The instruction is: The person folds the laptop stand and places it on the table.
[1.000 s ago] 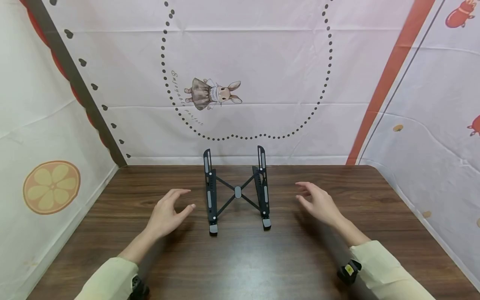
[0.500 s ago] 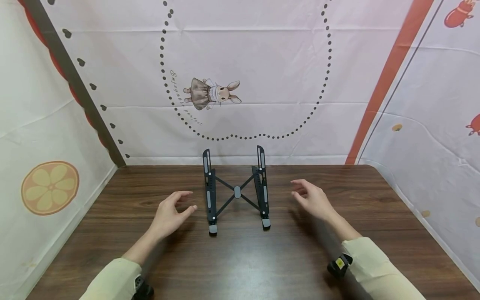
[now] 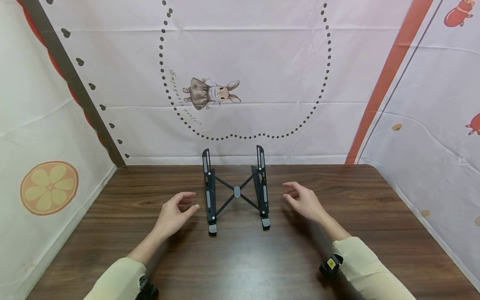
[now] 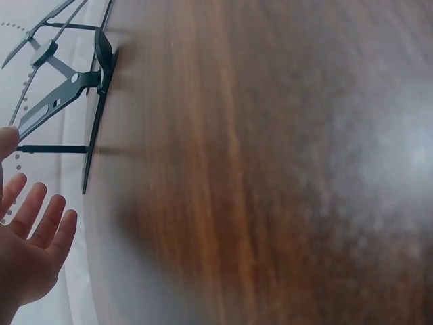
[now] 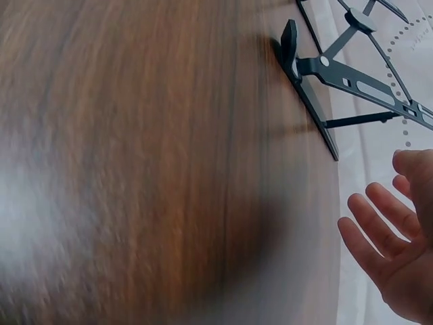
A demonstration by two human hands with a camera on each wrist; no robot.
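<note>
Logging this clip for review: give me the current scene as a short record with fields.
object: black folding stand, unfolded on the wooden table
left hand: fingers loosely bent, left of the stand, apart from it
right hand: fingers loosely bent, right of the stand, apart from it
held: nothing in either hand
backdrop: white cloth with a printed rabbit

Stand (image 4: 65, 93) cut off in wrist views; tabletop (image 4: 270, 169) blurred.
</note>
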